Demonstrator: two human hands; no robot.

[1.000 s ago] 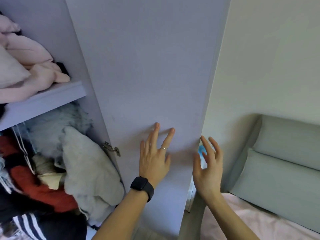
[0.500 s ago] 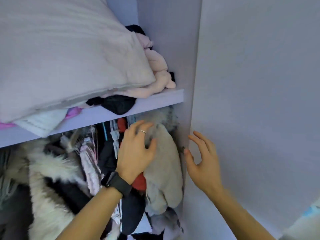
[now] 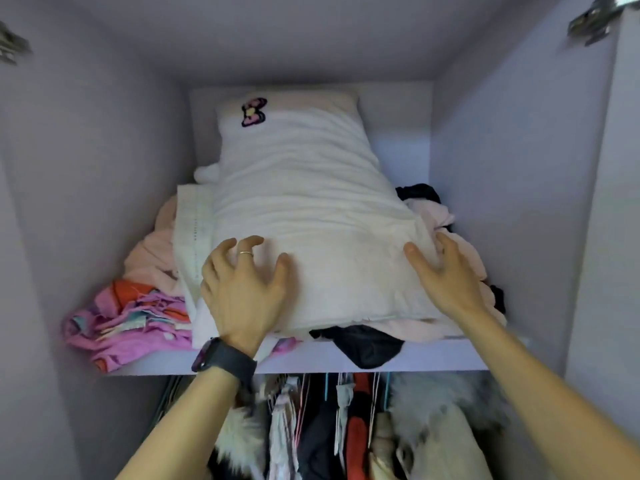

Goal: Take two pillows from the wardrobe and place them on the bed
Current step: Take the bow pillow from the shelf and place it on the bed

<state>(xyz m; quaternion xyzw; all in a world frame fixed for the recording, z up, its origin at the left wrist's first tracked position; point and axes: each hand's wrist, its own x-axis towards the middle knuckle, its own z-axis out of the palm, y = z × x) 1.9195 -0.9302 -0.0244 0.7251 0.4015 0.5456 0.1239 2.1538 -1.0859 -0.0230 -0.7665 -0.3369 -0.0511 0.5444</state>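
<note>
A white pillow [image 3: 304, 209] with a pink bow patch lies lengthwise on the wardrobe's upper shelf [image 3: 311, 363], on top of a heap of clothes. My left hand [image 3: 242, 289], with a ring and a black watch, grips the pillow's near left part with bent, spread fingers. My right hand [image 3: 446, 275] holds the pillow's near right edge, thumb on top and fingers round the side. A second white padded piece [image 3: 192, 220] sticks out beneath the pillow on the left; I cannot tell whether it is a pillow.
Pink and orange clothes [image 3: 131, 323] lie at the shelf's left front, and a black garment [image 3: 367, 344] hangs over its edge. Hanging clothes [image 3: 329, 427] fill the space below. Wardrobe walls close in on both sides, with the open door [image 3: 620, 237] at right.
My view has swung from the door up to the upper shelf. Both hands rose from the hanging clothes and took hold of the white pillow's near end.
</note>
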